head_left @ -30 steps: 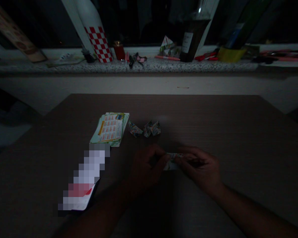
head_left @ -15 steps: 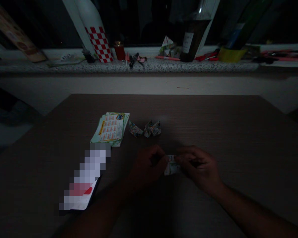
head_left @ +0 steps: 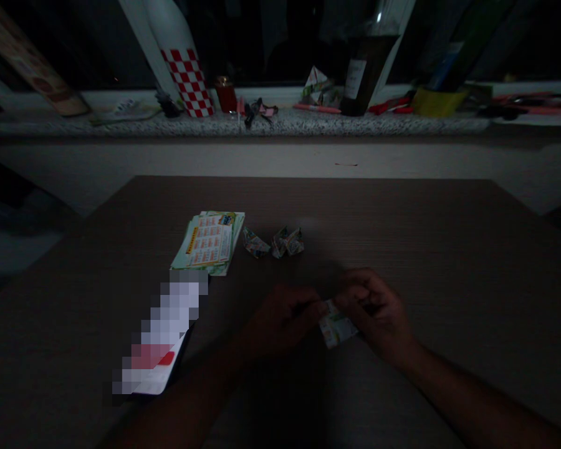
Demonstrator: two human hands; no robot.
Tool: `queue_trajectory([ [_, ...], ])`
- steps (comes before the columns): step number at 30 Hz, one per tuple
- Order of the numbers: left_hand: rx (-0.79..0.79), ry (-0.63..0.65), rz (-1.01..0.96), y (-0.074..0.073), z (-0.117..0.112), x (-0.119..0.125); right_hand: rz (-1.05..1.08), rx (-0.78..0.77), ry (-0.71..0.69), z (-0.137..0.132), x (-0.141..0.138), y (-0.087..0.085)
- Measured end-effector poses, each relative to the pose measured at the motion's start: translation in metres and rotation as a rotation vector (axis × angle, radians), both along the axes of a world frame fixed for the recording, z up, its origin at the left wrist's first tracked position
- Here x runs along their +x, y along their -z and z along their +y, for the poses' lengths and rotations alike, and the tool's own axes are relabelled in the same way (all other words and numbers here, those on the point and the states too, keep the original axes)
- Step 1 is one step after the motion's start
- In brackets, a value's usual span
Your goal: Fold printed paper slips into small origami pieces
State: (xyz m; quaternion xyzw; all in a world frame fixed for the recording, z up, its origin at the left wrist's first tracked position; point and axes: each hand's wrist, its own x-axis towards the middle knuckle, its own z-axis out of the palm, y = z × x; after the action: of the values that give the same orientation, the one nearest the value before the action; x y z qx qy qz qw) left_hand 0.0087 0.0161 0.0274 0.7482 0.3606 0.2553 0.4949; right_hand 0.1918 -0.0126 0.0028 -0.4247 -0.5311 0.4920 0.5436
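Head view looks down at a dark brown table [head_left: 402, 224] in a dim room. Two bare hands meet near the front middle of the table. The left hand [head_left: 280, 321] comes in from the lower left, with its arm stretched across the table. Its fingers [head_left: 308, 307] are curled in and pinch the left edge of a small folded paper [head_left: 337, 327]. The right hand [head_left: 378, 312] comes in from the lower right, and its arm runs off the bottom right corner. Its fingers [head_left: 350, 298] are bent tight too and grip the top right side of the same paper. So both hands have hold of the paper, and it sits between them, tilted, low over the table. It is too dark to tell if the paper touches the table.

Farther back on the table lie two little folded paper shapes [head_left: 273, 242], side by side. Just left of them is a stack of printed cards [head_left: 210, 243]. Near the left hand's arm lies a white and red card [head_left: 156, 355], partly blurred out.

Behind the table runs a speckled window ledge [head_left: 121, 128]. On it stand a red and white checked object [head_left: 187, 81], a small red jar [head_left: 225, 95] and a dark bottle [head_left: 362, 72].
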Motion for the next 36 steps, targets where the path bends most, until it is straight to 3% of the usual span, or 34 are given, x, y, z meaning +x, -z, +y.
queue_trajectory([
  [4,0.078,-0.095,0.021,-0.001,0.001,-0.002,0.006,-0.071,-0.075,0.005,-0.001,-0.002],
  [21,0.156,-0.234,0.048,-0.001,0.0,0.0,-0.009,-0.067,0.0,0.009,0.0,-0.005],
  [27,0.088,-0.243,0.015,0.001,0.002,0.0,-0.008,-0.067,0.041,0.009,0.001,-0.004],
  [32,-0.169,-0.063,-0.004,0.003,0.001,0.001,0.104,-0.102,0.106,0.011,0.007,0.005],
  [36,-0.125,-0.175,-0.018,0.0,-0.001,0.003,0.221,-0.132,-0.036,0.011,0.006,0.007],
])
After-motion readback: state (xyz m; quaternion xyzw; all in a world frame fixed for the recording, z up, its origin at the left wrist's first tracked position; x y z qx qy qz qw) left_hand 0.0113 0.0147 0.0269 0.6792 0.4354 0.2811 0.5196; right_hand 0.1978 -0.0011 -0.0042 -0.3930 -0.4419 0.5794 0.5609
